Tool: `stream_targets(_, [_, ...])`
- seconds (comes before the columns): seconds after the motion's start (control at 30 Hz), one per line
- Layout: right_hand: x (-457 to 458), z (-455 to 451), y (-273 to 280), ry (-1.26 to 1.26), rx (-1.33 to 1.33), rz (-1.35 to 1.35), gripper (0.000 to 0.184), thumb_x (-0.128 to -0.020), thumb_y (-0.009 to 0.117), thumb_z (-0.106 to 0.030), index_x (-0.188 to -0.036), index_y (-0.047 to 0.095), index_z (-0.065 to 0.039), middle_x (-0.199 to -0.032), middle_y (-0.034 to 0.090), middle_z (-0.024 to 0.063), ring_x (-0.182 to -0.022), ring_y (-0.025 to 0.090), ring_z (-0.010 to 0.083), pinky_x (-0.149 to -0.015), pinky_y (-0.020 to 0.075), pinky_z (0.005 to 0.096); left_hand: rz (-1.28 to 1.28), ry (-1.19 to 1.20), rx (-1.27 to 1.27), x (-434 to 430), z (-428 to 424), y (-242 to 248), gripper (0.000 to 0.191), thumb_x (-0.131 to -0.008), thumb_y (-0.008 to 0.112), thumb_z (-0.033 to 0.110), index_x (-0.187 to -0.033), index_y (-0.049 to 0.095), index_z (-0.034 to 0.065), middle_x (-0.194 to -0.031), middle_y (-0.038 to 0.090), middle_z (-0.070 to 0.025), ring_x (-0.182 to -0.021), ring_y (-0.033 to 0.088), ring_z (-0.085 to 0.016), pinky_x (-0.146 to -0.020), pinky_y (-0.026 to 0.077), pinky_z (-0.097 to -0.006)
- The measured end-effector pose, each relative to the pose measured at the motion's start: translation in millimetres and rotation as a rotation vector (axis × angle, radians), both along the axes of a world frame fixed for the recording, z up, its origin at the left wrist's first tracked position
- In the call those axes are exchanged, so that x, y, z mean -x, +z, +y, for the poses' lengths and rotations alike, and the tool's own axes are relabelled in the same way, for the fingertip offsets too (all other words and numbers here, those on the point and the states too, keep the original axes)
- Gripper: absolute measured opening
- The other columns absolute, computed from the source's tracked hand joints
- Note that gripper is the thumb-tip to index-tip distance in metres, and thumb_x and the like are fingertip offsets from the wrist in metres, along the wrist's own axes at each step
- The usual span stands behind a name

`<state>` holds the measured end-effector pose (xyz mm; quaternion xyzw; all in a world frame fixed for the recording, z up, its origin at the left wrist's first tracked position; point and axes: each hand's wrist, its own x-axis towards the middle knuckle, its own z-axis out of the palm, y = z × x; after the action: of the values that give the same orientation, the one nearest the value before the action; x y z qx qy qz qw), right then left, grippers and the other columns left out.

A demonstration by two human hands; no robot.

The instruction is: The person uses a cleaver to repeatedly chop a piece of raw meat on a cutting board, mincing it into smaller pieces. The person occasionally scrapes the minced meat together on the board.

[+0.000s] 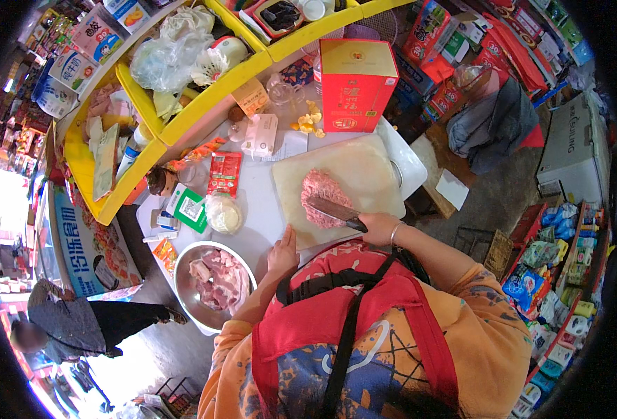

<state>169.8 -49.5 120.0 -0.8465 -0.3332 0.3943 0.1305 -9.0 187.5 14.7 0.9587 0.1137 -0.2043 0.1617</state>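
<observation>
My right hand (379, 229) grips the black handle of a kitchen knife (334, 209), its broad dark blade lying over a mound of minced meat (325, 183). The mince rests on a pale cutting board (361, 157) on a white table. At the board's lower left edge is my left hand (283, 255), its fingers extended and touching the edge, holding nothing. To its left stands a steel bowl (183, 262) with raw pieces of meat (218, 280) in it. A plastic-wrapped pale round item (223, 213) lies above the bowl.
Behind the board stands a red box (358, 86); a white tray (416, 167) juts out from under the board's right side. A green and white card with a printed code (189, 208) and a red packet (225, 174) lie left. Yellow bins (219, 78) border the table. A person (73, 324) is at lower left.
</observation>
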Motion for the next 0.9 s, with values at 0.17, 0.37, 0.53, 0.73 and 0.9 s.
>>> stream_targets(0.17, [-10.5, -1.2, -11.6, -0.151, -0.195, 0.016, 0.039, -0.070, 0.060, -0.024, -0.101, 0.056, 0.000, -0.089, 0.061, 0.0240, -0.084, 0.061, 0.0364, -0.075, 0.0475, 0.0435, -0.036, -0.018, -0.025, 1.9, -1.2, -2.8, 0.074, -0.072, 0.065, 0.015, -0.137, 0.032, 0.0057, -0.147, 0.027, -0.0067, -0.105, 0.053, -0.029, -0.085, 0.047, -0.0437])
stream_targets(0.37, [-30.1, -4.9, -45.1, -0.424, -0.227, 0.202, 0.039, -0.064, 0.064, -0.026, -0.091, 0.058, 0.001, -0.073, 0.061, 0.0200, -0.068, 0.061, 0.0311, -0.064, 0.0481, 0.0385, -0.041, 0.001, -0.005, 2.7, 0.1, -4.7, 0.071, -0.072, 0.063, 0.015, -0.136, 0.034, 0.0061, -0.146, 0.027, -0.0067, -0.104, 0.053, -0.029, -0.084, 0.047, -0.0441])
stream_targets(0.53, [-30.8, -3.8, -55.7, -0.590, -0.268, 0.309, 0.035, -0.063, 0.064, -0.027, -0.086, 0.058, -0.001, -0.066, 0.058, 0.0164, -0.062, 0.059, 0.0293, -0.060, 0.0468, 0.0384, -0.039, 0.020, 0.004, 3.3, -0.1, -3.5, 0.071, -0.073, 0.062, 0.015, -0.137, 0.033, 0.0063, -0.147, 0.026, -0.0053, -0.104, 0.053, -0.028, -0.084, 0.046, -0.0454])
stream_targets(0.73, [-27.7, -1.8, -40.6, -0.481, -0.342, 0.171, 0.028, -0.067, 0.061, -0.023, -0.085, 0.055, -0.002, -0.065, 0.055, 0.0135, -0.059, 0.056, 0.0247, -0.056, 0.0451, 0.0359, -0.030, 0.000, -0.010, 2.6, 0.2, -1.4, 0.073, -0.072, 0.063, 0.015, -0.137, 0.031, 0.0066, -0.147, 0.026, -0.0055, -0.104, 0.053, -0.028, -0.084, 0.046, -0.0462])
stream_targets(0.9, [-33.6, 10.5, -28.6, -0.338, -0.219, 0.034, 0.034, -0.068, 0.061, -0.027, -0.089, 0.059, -0.001, -0.081, 0.062, 0.0208, -0.075, 0.061, 0.0357, -0.069, 0.0475, 0.0413, -0.040, -0.011, -0.039, 3.2, -0.9, -2.9, 0.074, -0.071, 0.064, 0.015, -0.137, 0.032, 0.0066, -0.146, 0.026, -0.0059, -0.103, 0.053, -0.028, -0.083, 0.047, -0.0452])
